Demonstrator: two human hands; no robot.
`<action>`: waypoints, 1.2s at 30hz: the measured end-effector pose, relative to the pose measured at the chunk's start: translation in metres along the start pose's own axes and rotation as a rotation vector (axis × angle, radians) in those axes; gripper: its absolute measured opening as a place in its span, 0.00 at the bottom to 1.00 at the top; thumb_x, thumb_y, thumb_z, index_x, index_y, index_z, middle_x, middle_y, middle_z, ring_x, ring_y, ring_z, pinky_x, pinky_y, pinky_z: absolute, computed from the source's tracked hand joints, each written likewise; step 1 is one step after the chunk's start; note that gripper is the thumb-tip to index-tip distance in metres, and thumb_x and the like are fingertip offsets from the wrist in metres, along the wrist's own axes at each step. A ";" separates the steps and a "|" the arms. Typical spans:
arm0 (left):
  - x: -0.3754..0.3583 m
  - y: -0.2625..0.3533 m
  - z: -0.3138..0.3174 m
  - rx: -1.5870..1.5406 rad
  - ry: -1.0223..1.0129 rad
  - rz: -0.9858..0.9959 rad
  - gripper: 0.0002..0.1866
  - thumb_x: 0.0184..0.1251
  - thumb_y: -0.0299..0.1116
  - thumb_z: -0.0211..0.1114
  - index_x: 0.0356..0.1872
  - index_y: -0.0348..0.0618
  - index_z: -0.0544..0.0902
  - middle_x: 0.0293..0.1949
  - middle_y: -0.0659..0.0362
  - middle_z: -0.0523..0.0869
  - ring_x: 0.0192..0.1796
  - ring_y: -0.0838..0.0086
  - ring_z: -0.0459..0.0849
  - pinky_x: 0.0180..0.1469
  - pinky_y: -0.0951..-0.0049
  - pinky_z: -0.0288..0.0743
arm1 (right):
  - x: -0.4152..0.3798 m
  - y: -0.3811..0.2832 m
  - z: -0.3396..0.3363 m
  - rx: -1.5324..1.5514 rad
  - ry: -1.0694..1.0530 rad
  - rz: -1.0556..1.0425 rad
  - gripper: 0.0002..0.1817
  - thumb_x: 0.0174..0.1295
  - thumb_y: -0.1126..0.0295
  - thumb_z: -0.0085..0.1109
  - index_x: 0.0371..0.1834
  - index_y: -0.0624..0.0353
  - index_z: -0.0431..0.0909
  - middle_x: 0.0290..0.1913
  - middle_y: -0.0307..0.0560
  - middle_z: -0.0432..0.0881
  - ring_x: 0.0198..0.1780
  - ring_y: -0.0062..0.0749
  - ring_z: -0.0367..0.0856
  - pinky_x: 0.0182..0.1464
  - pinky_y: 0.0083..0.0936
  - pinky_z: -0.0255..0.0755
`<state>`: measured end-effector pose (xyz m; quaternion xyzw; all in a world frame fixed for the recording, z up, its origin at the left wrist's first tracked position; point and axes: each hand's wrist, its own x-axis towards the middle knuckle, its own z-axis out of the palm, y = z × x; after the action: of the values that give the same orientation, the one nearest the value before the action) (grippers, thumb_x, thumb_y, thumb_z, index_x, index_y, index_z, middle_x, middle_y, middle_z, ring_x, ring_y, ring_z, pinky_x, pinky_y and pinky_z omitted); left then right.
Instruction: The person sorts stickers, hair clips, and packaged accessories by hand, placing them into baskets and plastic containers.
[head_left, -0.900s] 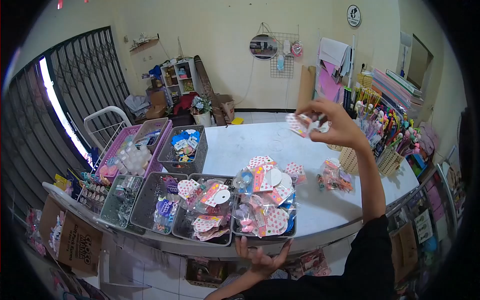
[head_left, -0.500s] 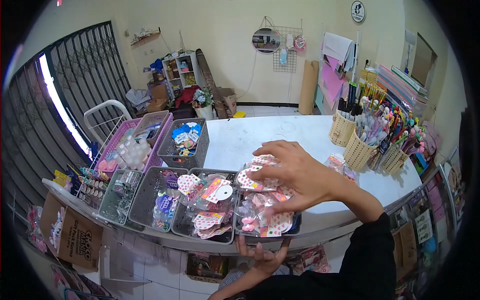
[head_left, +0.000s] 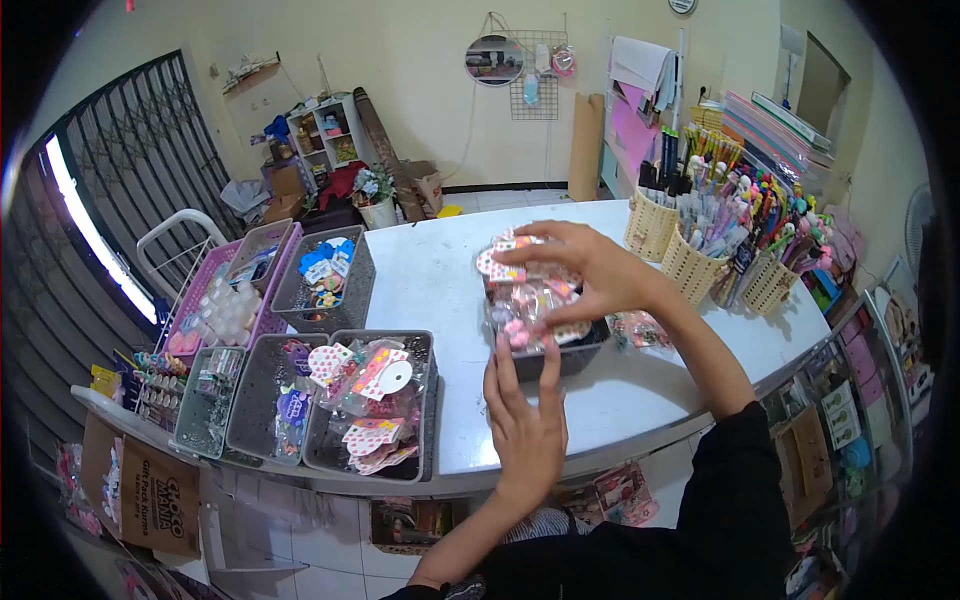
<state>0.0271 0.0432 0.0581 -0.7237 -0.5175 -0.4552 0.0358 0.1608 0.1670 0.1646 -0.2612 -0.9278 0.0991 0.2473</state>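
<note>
A dark grey plastic basket (head_left: 565, 360) stands on the white table, heaped with clear packets (head_left: 535, 300) on pink-and-white patterned cards. My left hand (head_left: 525, 430) reaches up to its front wall, fingers stretched out and apart, fingertips touching the rim. Over the heap arches my right hand (head_left: 600, 270), its fingers spread wide; fingertips rest on the cards at the back left and the thumb lies by the packets in front. To the left, a similar grey basket (head_left: 425, 440) holds more carded packets (head_left: 375, 385).
Further left are a grey basket with purple-tagged items (head_left: 250, 430), a smaller green-grey basket (head_left: 190, 435), a pink basket (head_left: 290, 240) and a basket of blue items (head_left: 350, 290). Woven pen holders (head_left: 690, 270) stand at the right, with loose packets (head_left: 640, 330) near them.
The basket under my hands has left the row and moved back and right across the table, apart from its neighbour. My left hand rose to its front wall. The view shifted.
</note>
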 end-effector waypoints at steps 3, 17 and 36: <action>0.016 0.004 -0.016 -0.043 -0.084 0.000 0.30 0.51 0.30 0.64 0.59 0.46 0.66 0.64 0.39 0.48 0.62 0.45 0.52 0.62 0.53 0.48 | -0.003 0.004 -0.006 -0.073 0.023 0.030 0.38 0.34 0.53 0.68 0.56 0.45 0.70 0.56 0.59 0.67 0.58 0.52 0.65 0.59 0.39 0.57; 0.117 -0.031 0.007 -0.696 -0.053 -0.305 0.23 0.70 0.46 0.39 0.53 0.41 0.74 0.58 0.43 0.66 0.60 0.54 0.64 0.62 0.63 0.54 | -0.010 0.013 0.001 0.226 0.196 0.183 0.42 0.59 0.36 0.15 0.48 0.52 0.77 0.55 0.52 0.72 0.57 0.43 0.68 0.66 0.49 0.33; 0.108 -0.036 -0.001 -0.679 0.063 -0.198 0.26 0.69 0.48 0.39 0.56 0.39 0.70 0.59 0.45 0.66 0.65 0.58 0.57 0.64 0.64 0.48 | -0.095 -0.022 -0.019 -0.060 0.123 0.436 0.34 0.48 0.55 0.61 0.58 0.59 0.65 0.47 0.53 0.76 0.54 0.43 0.71 0.60 0.35 0.57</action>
<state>0.0040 0.1366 0.1191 -0.6261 -0.4030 -0.6247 -0.2351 0.2313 0.0991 0.1494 -0.4686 -0.8351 0.1064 0.2680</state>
